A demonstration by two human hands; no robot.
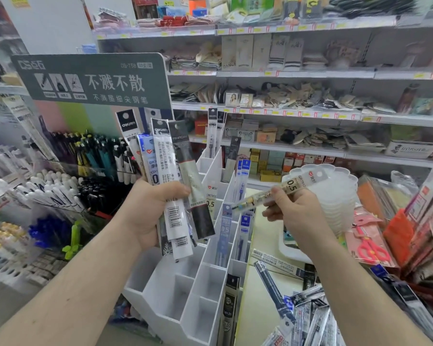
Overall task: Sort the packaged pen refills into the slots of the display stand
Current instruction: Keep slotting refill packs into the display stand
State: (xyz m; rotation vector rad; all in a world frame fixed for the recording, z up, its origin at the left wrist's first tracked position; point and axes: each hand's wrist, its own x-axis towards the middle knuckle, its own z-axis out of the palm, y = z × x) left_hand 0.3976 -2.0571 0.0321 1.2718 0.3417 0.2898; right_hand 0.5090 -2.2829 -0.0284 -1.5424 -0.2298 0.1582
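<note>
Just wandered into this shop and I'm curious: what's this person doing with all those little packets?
A person is sorting packaged pen refills into a white display stand. The left hand grips a fanned bunch of refill packs above the stand. The right hand pinches a single clear refill pack marked 0.5, held sideways over the slots. Some slots already hold packs, many are empty, and a loose pile of refills lies on the counter to the right.
</note>
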